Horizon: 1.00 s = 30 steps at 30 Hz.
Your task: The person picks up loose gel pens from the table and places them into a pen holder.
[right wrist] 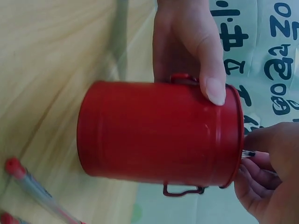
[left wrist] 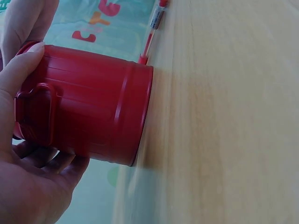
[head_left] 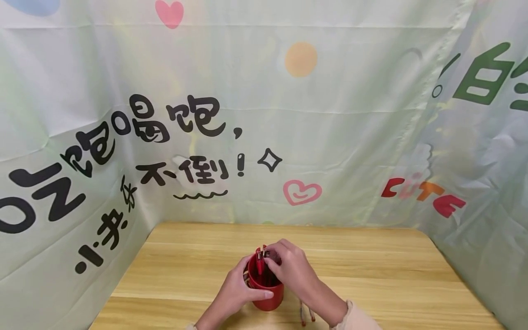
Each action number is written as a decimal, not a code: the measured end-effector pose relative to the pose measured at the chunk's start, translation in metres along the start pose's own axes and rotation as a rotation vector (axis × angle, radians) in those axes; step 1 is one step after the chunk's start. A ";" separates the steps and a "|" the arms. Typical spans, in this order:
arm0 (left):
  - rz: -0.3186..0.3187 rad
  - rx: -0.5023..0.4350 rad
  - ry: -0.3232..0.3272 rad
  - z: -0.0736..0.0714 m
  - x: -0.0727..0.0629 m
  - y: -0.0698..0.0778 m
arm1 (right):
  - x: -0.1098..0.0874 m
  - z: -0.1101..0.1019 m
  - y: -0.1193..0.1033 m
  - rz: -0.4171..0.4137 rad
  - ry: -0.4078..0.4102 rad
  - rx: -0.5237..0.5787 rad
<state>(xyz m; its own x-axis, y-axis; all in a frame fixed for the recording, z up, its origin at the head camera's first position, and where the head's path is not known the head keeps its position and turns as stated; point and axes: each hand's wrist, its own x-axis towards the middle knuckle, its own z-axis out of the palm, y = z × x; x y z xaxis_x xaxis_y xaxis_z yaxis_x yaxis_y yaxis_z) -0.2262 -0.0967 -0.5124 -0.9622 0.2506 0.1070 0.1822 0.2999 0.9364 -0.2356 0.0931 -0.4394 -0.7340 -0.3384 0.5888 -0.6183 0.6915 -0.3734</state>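
A red metal pail (head_left: 270, 302) with small side handles stands roughly upright at the front middle of the table. My left hand (head_left: 237, 293) grips its side, thumb near the rim, as the left wrist view also shows. Red-capped pens (head_left: 260, 261) rise from the pail's mouth. My right hand (head_left: 290, 266) is at that mouth, thumb and fingers pinching a pen; in the right wrist view only a small clear and black end (right wrist: 248, 153) shows between the fingers. The pens' lower parts are hidden inside the pail.
Two red-tipped clear pens (head_left: 303, 314) lie on the wooden table (head_left: 371, 266), right of the pail beside the right forearm. A printed fabric curtain (head_left: 350, 137) surrounds the table's back and sides.
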 end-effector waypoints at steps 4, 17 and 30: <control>0.004 0.000 0.003 0.000 0.000 0.000 | 0.001 -0.003 0.005 -0.023 -0.003 -0.017; -0.006 -0.026 -0.006 0.001 0.001 0.001 | 0.003 -0.019 0.033 0.134 -0.057 0.079; -0.012 -0.022 0.003 0.001 0.001 0.000 | -0.009 -0.020 0.071 0.378 -0.259 -0.047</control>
<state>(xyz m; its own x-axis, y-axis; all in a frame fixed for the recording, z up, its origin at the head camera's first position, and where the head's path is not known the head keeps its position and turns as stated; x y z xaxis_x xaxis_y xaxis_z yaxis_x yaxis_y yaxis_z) -0.2270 -0.0957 -0.5121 -0.9647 0.2446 0.0971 0.1666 0.2822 0.9448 -0.2673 0.1574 -0.4571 -0.9554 -0.2009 0.2166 -0.2845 0.8231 -0.4915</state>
